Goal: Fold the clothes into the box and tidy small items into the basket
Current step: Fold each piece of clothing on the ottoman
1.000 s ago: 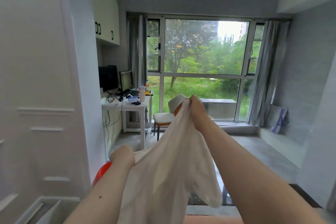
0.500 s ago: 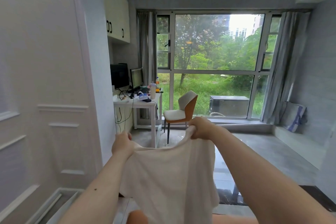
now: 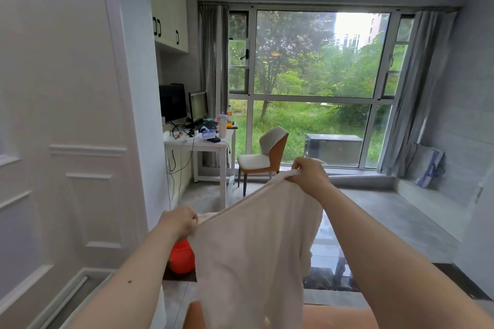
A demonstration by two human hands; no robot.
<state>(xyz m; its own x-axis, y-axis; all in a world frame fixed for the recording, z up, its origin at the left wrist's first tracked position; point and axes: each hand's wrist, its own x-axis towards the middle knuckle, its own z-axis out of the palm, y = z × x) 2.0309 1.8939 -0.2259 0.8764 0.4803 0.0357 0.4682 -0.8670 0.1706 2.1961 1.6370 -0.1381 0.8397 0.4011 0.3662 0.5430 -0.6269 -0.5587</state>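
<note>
Both hands hold a white garment (image 3: 254, 256) up at centre frame: the left hand (image 3: 178, 222) clenches one top corner, the right hand (image 3: 310, 176) pinches the other higher, apparently spreading it flat for folding.

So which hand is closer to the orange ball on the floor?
The left hand. It's just above the orange ball, gripping the white shirt; the right hand holds it higher, farther right.
</note>
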